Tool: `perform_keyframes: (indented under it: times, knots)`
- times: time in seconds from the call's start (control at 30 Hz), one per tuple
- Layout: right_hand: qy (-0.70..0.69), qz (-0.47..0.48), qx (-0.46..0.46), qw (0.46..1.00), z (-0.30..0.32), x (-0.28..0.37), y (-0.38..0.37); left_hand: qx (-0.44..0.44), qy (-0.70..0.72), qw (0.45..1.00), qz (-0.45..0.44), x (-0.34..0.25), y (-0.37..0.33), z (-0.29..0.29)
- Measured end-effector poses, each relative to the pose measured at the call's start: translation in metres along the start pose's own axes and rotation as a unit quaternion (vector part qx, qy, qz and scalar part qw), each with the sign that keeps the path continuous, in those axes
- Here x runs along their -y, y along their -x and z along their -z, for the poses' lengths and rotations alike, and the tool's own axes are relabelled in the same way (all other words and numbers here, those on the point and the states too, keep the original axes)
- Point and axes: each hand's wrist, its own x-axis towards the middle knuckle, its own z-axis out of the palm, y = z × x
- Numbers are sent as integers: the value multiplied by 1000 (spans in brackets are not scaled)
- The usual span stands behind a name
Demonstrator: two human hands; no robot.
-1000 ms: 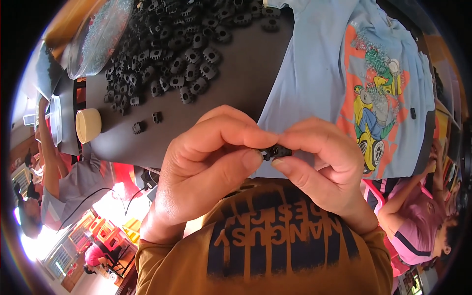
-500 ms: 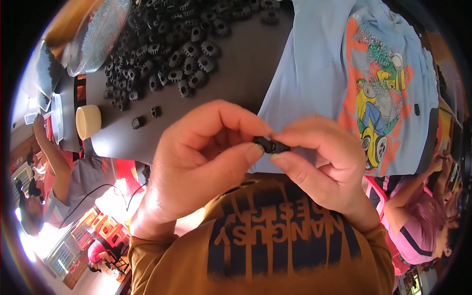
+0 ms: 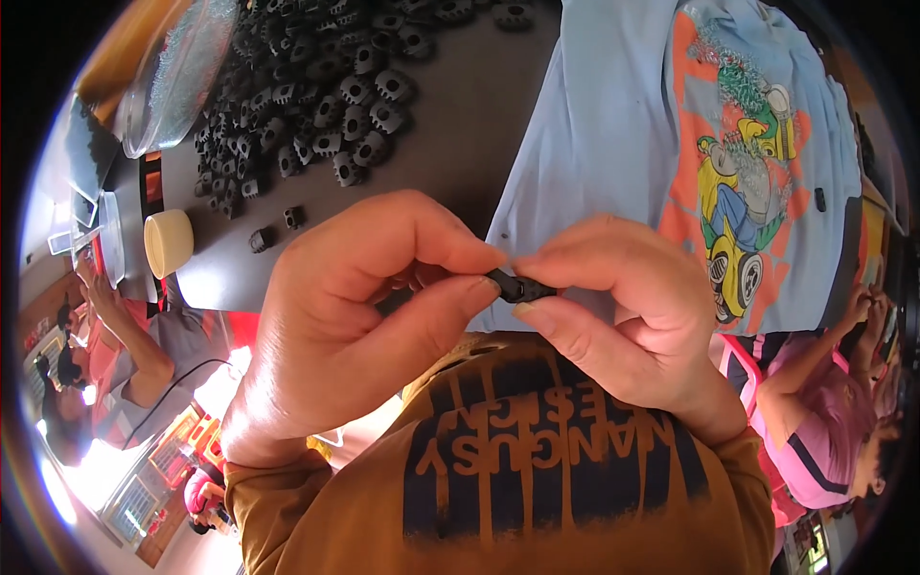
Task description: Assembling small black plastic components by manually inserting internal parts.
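Observation:
Thumb and fingertips of my left hand (image 3: pixel 359 311) pinch one end of a small black plastic claw clip (image 3: pixel 520 287). At its other end, my right hand (image 3: pixel 623 307) pinches it the same way, so the fingertips of both hands nearly meet in front of my chest. Parts of the clip are covered by the fingers; whether a spring sits inside I cannot tell. Beyond my left hand spreads a heap of black toothed clip pieces (image 3: pixel 356 123). Small metal springs (image 3: pixel 743 86) lie scattered on the light blue printed cloth (image 3: pixel 594 125) beyond my right hand.
A cream cup (image 3: pixel 169 241) stands at the dark table's (image 3: pixel 460 144) left edge, near two loose black pieces (image 3: pixel 276 228). Behind it is a clear tub (image 3: pixel 144 115) of springs. One black piece (image 3: pixel 820 199) rests on the cloth's right side. Other people sit at both sides.
The clip and my left hand have shifted slightly left, while the table things also sit a little further left in view. Both pinches stay on the clip, which is tilted slightly differently.

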Motion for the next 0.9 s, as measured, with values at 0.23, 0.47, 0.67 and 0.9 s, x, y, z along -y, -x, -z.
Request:
perform_keyframes:
  times: [0.23,0.47,0.67,0.9]
  knots:
    - [13,21,-12,1000,-1,-5,3,75,-310,914,-252,5,-12,6]
    - [-51,-33,-31,998,1,0,5,71,-291,910,-286,12,-15,0]
    - [-261,-108,-69,957,-4,0,5,-44,-291,893,-339,29,-9,-20]
    - [-293,-126,-102,942,2,2,6,-73,-341,840,-416,36,-27,-24]
